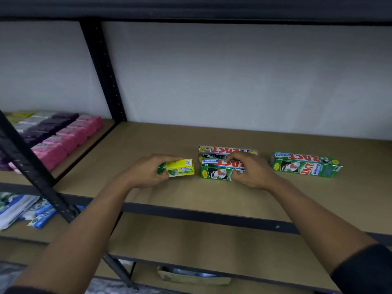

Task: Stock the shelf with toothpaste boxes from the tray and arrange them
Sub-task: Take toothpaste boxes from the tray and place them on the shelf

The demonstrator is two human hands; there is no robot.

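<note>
A yellow box [181, 167] lies on its side on the shelf [212, 194], near the middle of the board, clasped at its left end by the left hand [146, 171], whose fingers curl over the top while the thumb sits at the near side. Just beside it to the right lies a green box [216, 169] (the print reads "Whitening", upside down from here), and the right hand [249, 169] grasps its right end, fingertips over the top edge and thumb at the front face. Touching the green box from behind is a grey box [222, 150] marked "Smokers", partly hidden by the right hand. Well apart to the right, a second green box [305, 165] lies alone, slightly angled to the shelf's front edge. All four lie flat, long sides roughly along the shelf.

On the neighbouring bay to the left, past a black upright [101, 68], rows of pink packs [70, 139] and dark purple packs [51, 126] stand close together. On the lower level there, blue and white pouches [27, 211] lie in a loose heap.
</note>
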